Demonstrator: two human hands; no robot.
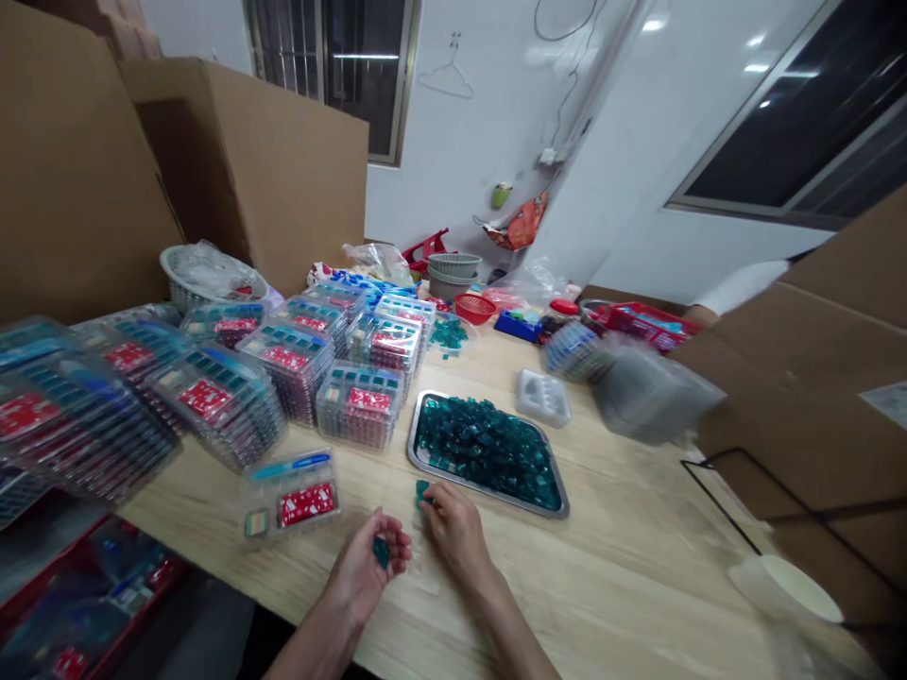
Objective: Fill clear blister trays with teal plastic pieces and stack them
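My left hand [368, 555] is turned palm up with its fingers curled, and a small dark teal translucent piece [381, 552] lies in it. Just below the tray's near edge, my right hand [453, 524] pinches another teal piece [423, 490] between thumb and fingers, at or just above the table. A metal tray [488, 488] heaped with teal pieces [488, 444] lies beyond my right hand. To the left of my hands rests a clear compartment case [264, 501] holding a blue pen [292, 466], a red patterned packet [307, 505] and a small striped block.
Stacks of filled clear cases [283, 373] cover the table's left side. Behind the tray stand an empty-looking clear plastic mould [542, 397], a red basket [474, 308] and grey baskets [453, 274]. A stack of clear trays [652, 387] and cardboard boxes [800, 378] stand right, near another person's sleeve [741, 283].
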